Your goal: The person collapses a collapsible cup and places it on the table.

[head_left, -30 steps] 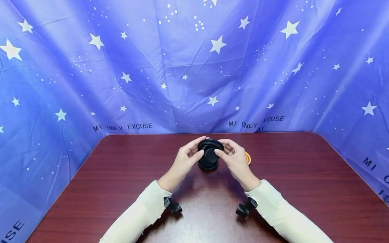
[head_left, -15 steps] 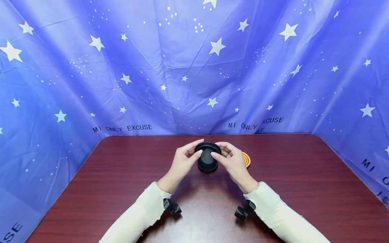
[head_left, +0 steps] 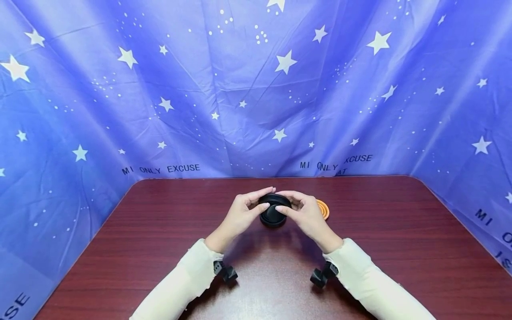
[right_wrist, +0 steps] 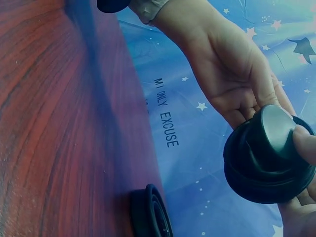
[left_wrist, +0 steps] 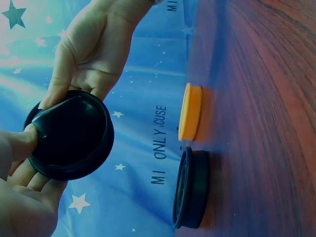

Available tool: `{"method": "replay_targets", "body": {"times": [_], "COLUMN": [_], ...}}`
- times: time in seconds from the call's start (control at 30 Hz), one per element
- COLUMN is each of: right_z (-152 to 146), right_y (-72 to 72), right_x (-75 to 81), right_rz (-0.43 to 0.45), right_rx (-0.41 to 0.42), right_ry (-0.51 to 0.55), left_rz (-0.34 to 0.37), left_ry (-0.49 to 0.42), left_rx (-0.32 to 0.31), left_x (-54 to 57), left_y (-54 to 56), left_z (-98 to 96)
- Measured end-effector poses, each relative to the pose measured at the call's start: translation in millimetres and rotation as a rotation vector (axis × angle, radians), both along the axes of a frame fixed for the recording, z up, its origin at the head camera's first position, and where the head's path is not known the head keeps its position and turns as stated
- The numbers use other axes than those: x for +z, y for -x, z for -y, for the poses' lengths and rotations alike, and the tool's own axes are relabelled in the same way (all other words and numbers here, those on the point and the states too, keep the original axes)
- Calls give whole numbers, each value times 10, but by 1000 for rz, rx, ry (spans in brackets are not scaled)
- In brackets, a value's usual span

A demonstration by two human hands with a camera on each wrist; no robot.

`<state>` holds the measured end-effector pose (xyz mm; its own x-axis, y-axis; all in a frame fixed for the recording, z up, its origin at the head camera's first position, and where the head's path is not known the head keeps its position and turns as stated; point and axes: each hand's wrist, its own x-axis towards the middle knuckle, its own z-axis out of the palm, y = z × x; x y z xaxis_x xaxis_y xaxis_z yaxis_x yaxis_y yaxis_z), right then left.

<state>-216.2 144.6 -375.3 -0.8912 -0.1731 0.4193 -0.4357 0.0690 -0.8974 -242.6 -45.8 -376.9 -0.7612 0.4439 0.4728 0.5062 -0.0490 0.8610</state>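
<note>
Both hands hold a black collapsible cup [left_wrist: 74, 133] over the middle of the table. My left hand [head_left: 243, 212] grips one side, its thumb on the cup's smooth round base and its fingers behind the rim. Across from it, my right hand [head_left: 307, 214] grips the other side the same way. In the right wrist view the base [right_wrist: 276, 129] stands tilted, one side raised and the soft wall folded beside it. A second black ringed cup [left_wrist: 191, 190], folded flat, sits on the table below, mostly hidden in the head view.
An orange folded ringed cup [head_left: 324, 210] lies on the table just right of my right hand, partly covered by it. The dark red wooden table [head_left: 140, 249] reaches back to a blue star-printed curtain [head_left: 248, 80]. Black wrist cameras [head_left: 318, 278] hang from both sleeves.
The held cup has come down and nearer, and now overlaps more of the black cup on the table. Its base and rim have changed tilt under my thumbs. More of the orange cup shows.
</note>
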Motion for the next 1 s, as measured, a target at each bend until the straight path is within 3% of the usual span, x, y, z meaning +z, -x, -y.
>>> {"method": "replay_targets", "body": {"times": [0.17, 0.33, 0.47, 0.63, 0.83, 1.0], "right_z": [-4, -14, -17, -5, 20, -2], "right_y": [18, 31, 20, 12, -6, -11], "right_x": [1, 18, 19, 7, -13, -10], "right_rz": [-36, -48, -42, -29, -13, 8], "right_rx": [-2, 17, 30, 7, -3, -1], "right_ry": [87, 239, 284, 283, 266, 242], "left_rz": [48, 108, 103, 67, 83, 41], "left_ry": [-92, -113, -147, -166, -157, -119], "left_rx": [-41, -99, -136, -75, 30, 41], "left_x": [-3, 18, 12, -13, -33, -26], "left_y": [6, -29, -53, -46, -45, -42], "left_z": [-10, -22, -31, -50, -78, -73]}}
